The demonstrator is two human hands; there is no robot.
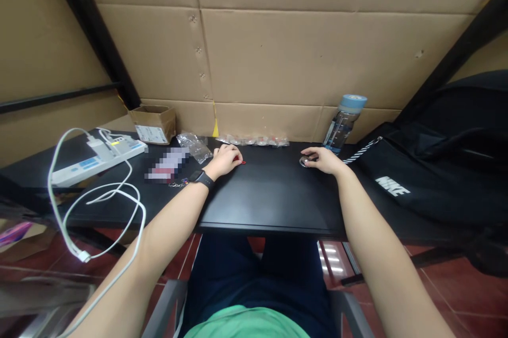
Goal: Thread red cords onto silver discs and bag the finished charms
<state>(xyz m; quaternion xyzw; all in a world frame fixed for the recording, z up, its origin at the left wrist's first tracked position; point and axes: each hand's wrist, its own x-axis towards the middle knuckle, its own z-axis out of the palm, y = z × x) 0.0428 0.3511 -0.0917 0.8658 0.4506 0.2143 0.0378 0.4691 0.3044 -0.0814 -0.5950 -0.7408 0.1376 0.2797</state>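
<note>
My left hand (226, 159), with a black watch (202, 179) at its wrist, rests on the black desk (265, 195). Its fingers are curled over a small red object (243, 162), mostly hidden, so its kind is unclear. Farther right, my right hand (323, 159) has thumb and fingers closed about a small round shiny metallic object (304, 162) at the desk surface. What that object is, I cannot make out. A clear bottle with a blue lid (341, 124) stands just behind my right hand.
Along the cardboard wall lie a strip of small clear packets (254, 140) and a crumpled plastic bag (195, 147). An open cardboard box (154, 124), a white power strip (99, 163) and a looping white cable (138, 206) are leftward. A black bag (420, 169) fills the right side.
</note>
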